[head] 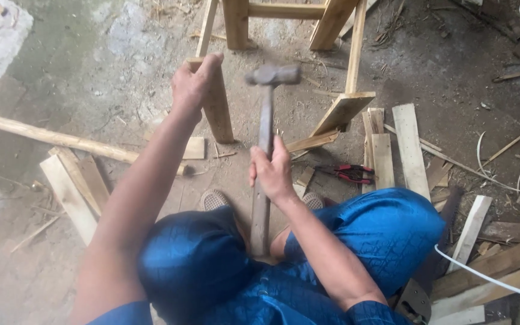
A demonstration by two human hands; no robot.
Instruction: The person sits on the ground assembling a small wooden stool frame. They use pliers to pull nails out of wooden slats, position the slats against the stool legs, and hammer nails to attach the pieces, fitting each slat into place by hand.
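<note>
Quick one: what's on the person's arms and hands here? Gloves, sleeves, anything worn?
Both hands are bare: no gloves, rings or watch show on the left hand or the right hand. Forearms are bare as well. Short blue sleeves show only at the bottom edge, in the same shiny blue cloth as the trousers.

My right grip (272, 171) closes on the hammer (264, 138): worn, dull wooden handle, matt grey metal head. My left grip (192, 81) rests on a rough, unfinished wooden leg (218, 114). The pliers (347, 174) have glossy red plastic handles. My trousers (386, 232) are shiny blue cloth. The floor (91, 72) is rough, dusty concrete.
</note>
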